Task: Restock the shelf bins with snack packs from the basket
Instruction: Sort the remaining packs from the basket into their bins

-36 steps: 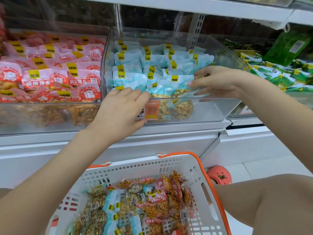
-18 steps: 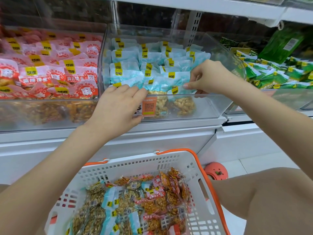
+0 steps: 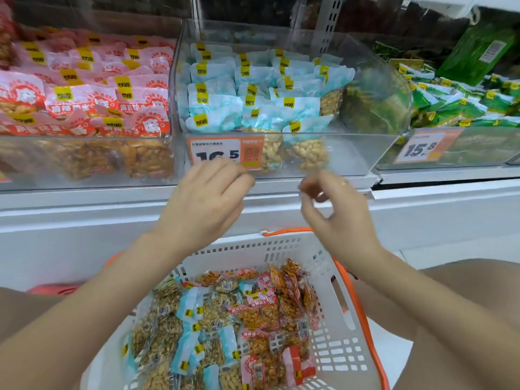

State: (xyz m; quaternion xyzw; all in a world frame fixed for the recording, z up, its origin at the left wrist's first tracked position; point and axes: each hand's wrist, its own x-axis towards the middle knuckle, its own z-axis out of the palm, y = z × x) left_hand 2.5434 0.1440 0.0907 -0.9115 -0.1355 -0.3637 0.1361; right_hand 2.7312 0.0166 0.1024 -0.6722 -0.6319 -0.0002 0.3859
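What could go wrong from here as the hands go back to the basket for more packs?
The basket holds blue packs and red packs mixed together, so a grab could likely bring up the wrong kind for the middle bin. That bin's blue stock is heaped toward its left side, and more dropped there might slide forward. The right hand is blurred; whether it holds anything is unclear.

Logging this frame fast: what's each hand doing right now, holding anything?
Left hand: open, fingers relaxed, holding nothing, in front of the blue bin.
Right hand: blurred, fingers loosely curled, no pack visible; cannot tell for sure.
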